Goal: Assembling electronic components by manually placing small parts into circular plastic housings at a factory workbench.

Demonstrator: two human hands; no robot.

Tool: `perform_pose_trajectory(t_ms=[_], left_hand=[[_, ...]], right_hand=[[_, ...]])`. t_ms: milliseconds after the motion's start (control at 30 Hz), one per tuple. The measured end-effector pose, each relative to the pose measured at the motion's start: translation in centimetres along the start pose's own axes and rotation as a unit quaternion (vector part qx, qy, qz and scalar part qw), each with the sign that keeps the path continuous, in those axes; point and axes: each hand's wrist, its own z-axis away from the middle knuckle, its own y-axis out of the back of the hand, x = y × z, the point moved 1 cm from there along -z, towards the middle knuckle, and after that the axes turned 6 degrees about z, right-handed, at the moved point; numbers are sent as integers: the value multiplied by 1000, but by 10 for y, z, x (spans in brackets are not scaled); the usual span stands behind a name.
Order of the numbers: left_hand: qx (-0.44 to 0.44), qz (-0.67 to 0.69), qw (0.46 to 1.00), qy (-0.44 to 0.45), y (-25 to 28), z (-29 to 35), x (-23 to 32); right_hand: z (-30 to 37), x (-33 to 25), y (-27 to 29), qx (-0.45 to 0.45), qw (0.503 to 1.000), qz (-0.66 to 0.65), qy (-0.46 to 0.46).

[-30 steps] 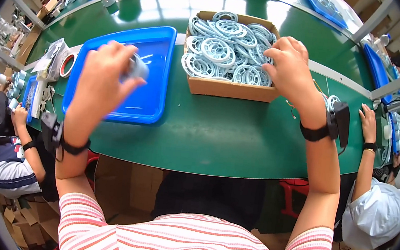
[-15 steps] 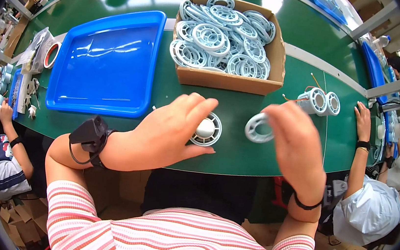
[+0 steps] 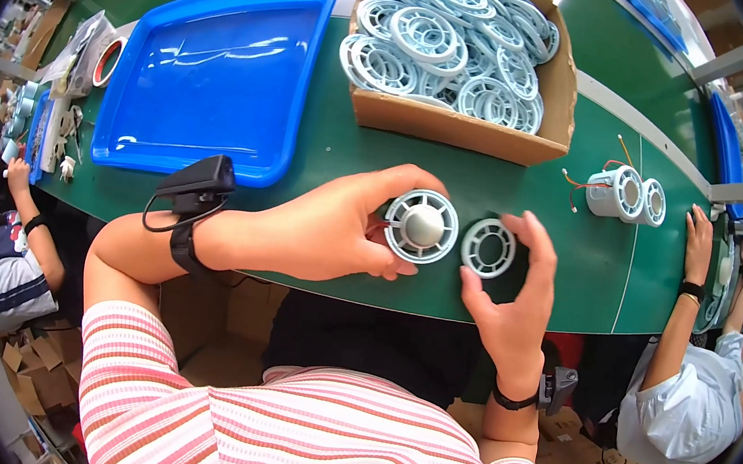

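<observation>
My left hand is wrapped round a round pale housing with a spoked front and a domed white centre. A bit of red wire shows between that hand and the housing. Just to its right, my right hand holds a pale blue spoked ring by its edge, between thumb and fingertips. A narrow gap separates ring and housing, both near the front of the green table.
A cardboard box heaped with pale spoked rings stands behind my hands. At left lies a blue tray, with a tape roll beyond it. Two wired cylindrical housings lie at right, near a co-worker's hand.
My right hand has turned so its thumb and fingers frame the ring, now face-on to me. The housing in my left hand shows more fully. The view has shifted.
</observation>
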Motion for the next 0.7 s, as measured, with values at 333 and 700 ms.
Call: perform_pose_trajectory(t_ms=[333,700], left_hand=[[-55,-5,996,-73,-8,-2,-20],[-107,16,994,-34,-2,0,-12]], right_hand=[[-22,-44,-10,-37,990,-117,67],[-20,-41,1,-76,991,-107,24]])
